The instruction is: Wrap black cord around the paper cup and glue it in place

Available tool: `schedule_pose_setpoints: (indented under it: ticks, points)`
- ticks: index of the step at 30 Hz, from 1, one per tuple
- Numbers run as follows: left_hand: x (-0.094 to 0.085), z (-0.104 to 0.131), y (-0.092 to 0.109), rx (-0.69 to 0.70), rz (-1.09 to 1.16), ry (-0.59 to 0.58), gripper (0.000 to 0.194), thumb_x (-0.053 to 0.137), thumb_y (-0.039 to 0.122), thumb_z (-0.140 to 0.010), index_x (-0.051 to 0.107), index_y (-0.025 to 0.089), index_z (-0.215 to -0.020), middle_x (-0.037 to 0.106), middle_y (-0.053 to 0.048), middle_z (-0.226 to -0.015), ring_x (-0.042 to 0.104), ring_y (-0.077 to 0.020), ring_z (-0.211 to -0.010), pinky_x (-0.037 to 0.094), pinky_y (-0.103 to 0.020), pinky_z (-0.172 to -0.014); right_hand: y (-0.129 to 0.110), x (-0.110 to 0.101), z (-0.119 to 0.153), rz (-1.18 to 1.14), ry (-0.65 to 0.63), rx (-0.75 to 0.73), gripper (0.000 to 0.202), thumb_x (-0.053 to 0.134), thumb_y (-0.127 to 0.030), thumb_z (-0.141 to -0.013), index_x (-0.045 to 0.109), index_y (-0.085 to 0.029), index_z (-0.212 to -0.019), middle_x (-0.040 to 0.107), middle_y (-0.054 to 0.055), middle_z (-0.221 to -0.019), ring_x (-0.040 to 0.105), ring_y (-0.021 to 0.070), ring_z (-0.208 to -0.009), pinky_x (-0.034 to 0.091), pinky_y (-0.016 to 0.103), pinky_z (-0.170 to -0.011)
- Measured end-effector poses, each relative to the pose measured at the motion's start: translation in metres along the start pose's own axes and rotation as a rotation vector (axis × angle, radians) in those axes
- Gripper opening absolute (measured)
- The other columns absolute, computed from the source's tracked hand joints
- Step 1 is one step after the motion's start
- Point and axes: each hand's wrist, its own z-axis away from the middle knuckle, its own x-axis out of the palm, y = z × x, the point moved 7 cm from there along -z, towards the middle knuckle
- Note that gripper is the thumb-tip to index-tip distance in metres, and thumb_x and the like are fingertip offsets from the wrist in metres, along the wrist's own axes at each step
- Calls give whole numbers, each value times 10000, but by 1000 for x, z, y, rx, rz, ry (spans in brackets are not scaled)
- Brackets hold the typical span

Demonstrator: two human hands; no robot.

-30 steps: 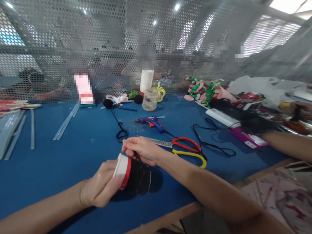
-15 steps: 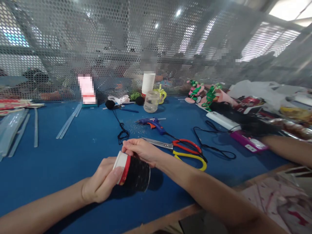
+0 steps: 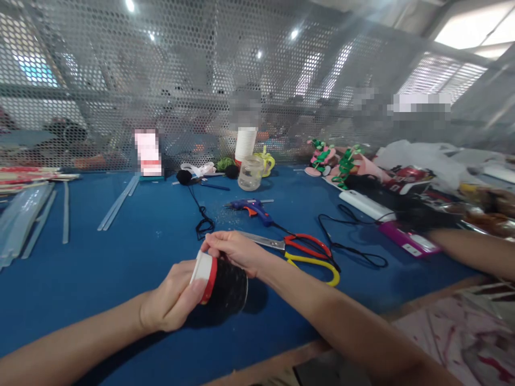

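Left hand: fingers clamped on a tilted paper cup over the blue table; too hard a squeeze could buckle it. Right hand: fingertips together by the cup's rim; whether they pinch anything I cannot tell, and slack there might loosen the black wrapping. Beyond, I note scissors, easily knocked; farther, tangled black yarn, liable to snag.

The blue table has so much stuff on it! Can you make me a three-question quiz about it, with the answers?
1. What does the left hand hold? a) a jar b) a cup c) a balloon
2. True or false: the scissors have one red handle and one yellow handle.
3. Fill in: the glue gun has a trigger coloured ____.

Key: 1. b; 2. true; 3. orange
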Motion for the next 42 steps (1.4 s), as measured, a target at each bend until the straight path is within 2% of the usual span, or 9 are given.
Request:
schedule_pose_setpoints:
  ticks: [6, 12, 15, 20, 24, 31, 35, 39, 42]
  points:
    - [-5, -1, -6, -3, -166, 5, 245, 259, 128, -823, 416, 151, -637, 469, -28, -593, 397, -112, -546, 371, -234, -531, -25, -14, 7, 43, 60, -95, 284, 424, -376, -803, 577, -136, -794, 587, 25, -750, 515, 65, -569, 391, 190, -525]
    - [-7, 0, -32, -240, -122, -73, 254, 274, 175, -826, 500, 110, -730, 509, -54, -712, 431, -125, -639, 380, -252, -628, -40, -7, 28, 532, -163, -106, 364, 518, -438, -714, 567, -168, -954, 591, 24, -804, 540, 116, -685, 426, 242, -590]
    - [-7, 5, -52, -489, 71, -38, 289, 308, 277, -826, 527, 108, -742, 521, -46, -732, 445, -134, -668, 369, -260, -652, -43, -8, 29, 694, -142, -172, 448, 530, -421, -709, 502, -166, -1077, 589, 49, -918, 547, 139, -758, 436, 278, -654]
    - [4, 24, -84, -999, 621, 176, 346, 391, 427, -765, 514, 108, -715, 482, 7, -586, 426, -105, -527, 350, -235, -529, -45, -1, 27, 983, -63, -366, 557, 559, -425, -682, 443, -154, -1154, 528, 91, -1104, 497, 201, -959, 378, 347, -821]
    - [7, 26, -87, -1044, 630, 183, 332, 483, 431, -702, 500, 108, -630, 440, 33, -525, 371, -75, -476, 293, -204, -474, -44, 11, 31, 1104, -90, -443, 581, 532, -420, -707, 398, -135, -1196, 472, 121, -1161, 443, 206, -1042, 335, 355, -878]
    - [5, 23, -81, -1041, 408, 116, 333, 517, 423, -652, 459, 118, -529, 333, 66, -457, 249, -46, -439, 193, -183, -420, -47, 25, 36, 986, -134, -581, 358, 323, -364, -841, 481, -176, -1102, 478, 92, -1153, 422, 153, -1072, 302, 342, -916]
    - [3, 24, -82, -1057, 374, 164, 326, 506, 429, -647, 480, 113, -569, 363, 55, -471, 271, -51, -445, 208, -179, -416, -59, 7, 29, 998, 45, -533, 369, 281, -365, -852, 556, -160, -986, 570, 83, -1025, 507, 158, -956, 364, 318, -840]
    - [-1, 24, -82, -1042, 322, 180, 362, 451, 448, -682, 495, 109, -563, 390, 39, -471, 307, -62, -444, 241, -191, -425, -92, -43, 25, 1315, 483, -370, 262, 404, -348, -806, 585, -194, -916, 611, 57, -919, 550, 178, -854, 394, 296, -743]
    - [-4, 23, -81, -1025, 297, 184, 379, 421, 452, -703, 501, 108, -563, 409, 28, -483, 335, -74, -458, 270, -202, -445, -102, -80, 18, 1412, 607, -186, 184, 502, -261, -759, 612, -122, -809, 599, 137, -868, 530, 258, -895, 382, 346, -747]
